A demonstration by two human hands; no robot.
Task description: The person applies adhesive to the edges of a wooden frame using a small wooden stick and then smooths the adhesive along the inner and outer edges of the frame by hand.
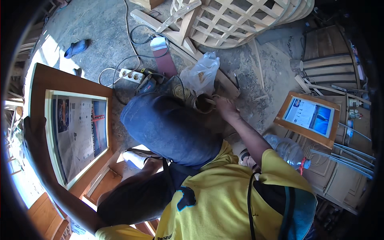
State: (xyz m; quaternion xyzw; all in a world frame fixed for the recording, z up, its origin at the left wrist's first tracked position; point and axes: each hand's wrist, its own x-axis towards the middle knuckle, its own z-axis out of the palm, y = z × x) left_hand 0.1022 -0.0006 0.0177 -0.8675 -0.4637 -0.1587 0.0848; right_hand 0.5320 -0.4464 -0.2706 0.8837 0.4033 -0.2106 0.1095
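On the left, a large wooden frame (72,78) stands tilted, with a pale inner border around a printed calendar sheet (80,132). My left hand (35,134) is closed on the frame's outer left edge; some of its fingers are hidden behind the wood. Past my bent knee, my right hand (226,109) is closed at the rim of a small brown pot (203,104). A pale strip crosses the pot's rim beside the fingers, but what they hold is too small to tell. Against the pot lies a clear plastic bag (202,74) with something yellowish inside.
A white power strip (131,75), cables and a power tool (147,85) lie beyond my knee. Lattice woodwork (240,22) and a long plank (176,40) lie farther off. At right are a smaller framed picture (308,118) and a large clear bottle (286,150).
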